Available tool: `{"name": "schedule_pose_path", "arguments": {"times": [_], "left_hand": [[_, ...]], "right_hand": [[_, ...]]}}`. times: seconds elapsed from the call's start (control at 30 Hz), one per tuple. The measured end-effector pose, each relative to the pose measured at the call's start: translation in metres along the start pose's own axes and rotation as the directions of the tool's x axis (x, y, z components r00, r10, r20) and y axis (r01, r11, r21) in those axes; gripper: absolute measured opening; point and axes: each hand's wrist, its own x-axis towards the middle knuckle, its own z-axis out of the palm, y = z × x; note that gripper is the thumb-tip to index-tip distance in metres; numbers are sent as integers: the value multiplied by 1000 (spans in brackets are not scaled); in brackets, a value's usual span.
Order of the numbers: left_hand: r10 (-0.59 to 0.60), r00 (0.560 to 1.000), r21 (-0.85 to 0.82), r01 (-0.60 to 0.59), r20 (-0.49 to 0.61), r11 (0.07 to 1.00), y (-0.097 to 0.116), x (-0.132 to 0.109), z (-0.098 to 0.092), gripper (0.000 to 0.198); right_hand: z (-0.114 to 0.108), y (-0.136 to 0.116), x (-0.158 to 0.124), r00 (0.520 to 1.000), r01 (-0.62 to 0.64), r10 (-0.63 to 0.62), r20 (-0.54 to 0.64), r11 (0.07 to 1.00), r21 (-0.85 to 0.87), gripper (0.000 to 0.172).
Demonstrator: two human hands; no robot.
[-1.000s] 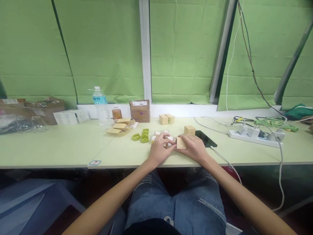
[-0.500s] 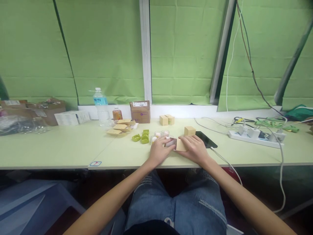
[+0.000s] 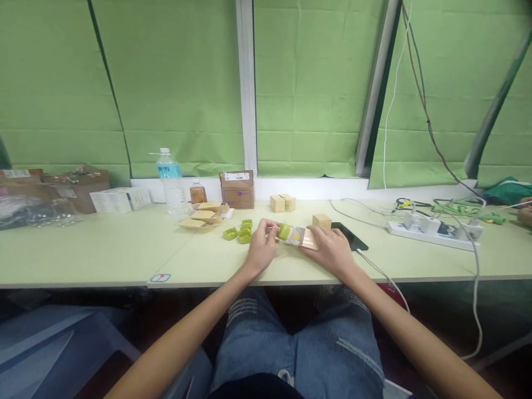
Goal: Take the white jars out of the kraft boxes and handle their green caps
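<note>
My right hand (image 3: 332, 249) is closed around a small cardboard box (image 3: 310, 239) just above the table's front part. At the box's left end is a clear plastic container (image 3: 296, 235) with a green part (image 3: 285, 231) and something yellow showing; how far it sits inside the box I cannot tell. My left hand (image 3: 262, 248) is closed in a pinch at the container's green end. Several green trays (image 3: 245, 235) lie just left of that hand. Behind my right hand stands a small closed cardboard box (image 3: 321, 221).
A black tablet (image 3: 353, 239) with a white cable lies right of my right hand. Flattened cardboard pieces (image 3: 203, 218), a water bottle (image 3: 170, 185) and a brown carton (image 3: 238, 191) stand or lie behind. Two small boxes (image 3: 283, 203) are farther back. A power strip (image 3: 434, 233) is at right.
My left hand has drawn slightly left off the box and now pinches the container's green end, which shows in front of the box. The pale round items in clear plastic behind my hands no longer show.
</note>
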Motion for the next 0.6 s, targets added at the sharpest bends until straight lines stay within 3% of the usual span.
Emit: {"name": "schedule_pose_path", "arguments": {"times": [0.13, 0.23, 0.37, 0.47, 0.6], "left_hand": [[-55, 998, 61, 56, -26, 997, 2, 13, -18, 14], [-91, 995, 240, 81, 31, 967, 6, 19, -31, 10], [-111, 980, 485, 18, 163, 874, 11, 21, -43, 8], [-105, 977, 546, -13, 184, 838, 13, 21, -44, 7], [-93, 975, 590, -45, 202, 806, 11, 19, -40, 6]], "right_hand": [[1, 3, 0, 992, -115, 119, 43, 991, -71, 39], [2, 6, 0, 983, -161, 168, 72, 982, -95, 35], [-1, 8, 0, 998, -62, 65, 14, 991, -122, 37], [-4, 7, 1, 999, 34, -37, -16, 983, -183, 48], [-9, 9, 3, 999, 46, -45, 12, 977, -208, 51]]}}
